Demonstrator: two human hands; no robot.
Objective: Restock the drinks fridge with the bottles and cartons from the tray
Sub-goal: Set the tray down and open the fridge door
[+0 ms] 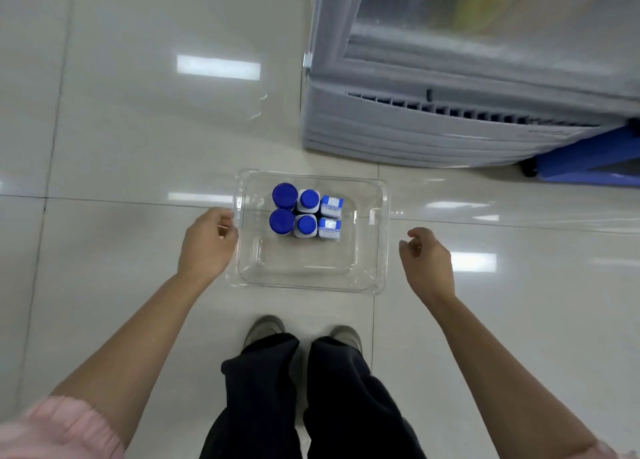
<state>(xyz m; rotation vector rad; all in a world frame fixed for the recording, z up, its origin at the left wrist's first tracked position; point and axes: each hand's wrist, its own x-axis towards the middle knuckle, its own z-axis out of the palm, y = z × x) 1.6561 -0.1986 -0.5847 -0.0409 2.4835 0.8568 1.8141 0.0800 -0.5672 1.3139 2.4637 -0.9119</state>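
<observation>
A clear plastic tray [304, 278] lies on the tiled floor in front of my feet. In its far half stand two dark blue-capped bottles [284, 208], two white bottles with blue caps [307, 213] and two small blue-and-white cartons [330, 217], packed together. My left hand [207, 242] is at the tray's left rim, fingers curled against the edge. My right hand [424, 259] hovers just right of the tray, fingers loosely apart, holding nothing. The drinks fridge [467, 78] stands at the upper right, its glass door looking closed.
The fridge's grey base with a vent grille [450, 112] sits just beyond the tray. A blue object [588, 161] lies on the floor at the fridge's right. My shoes [301, 334] stand right behind the tray. Glossy white tiles extend to the left.
</observation>
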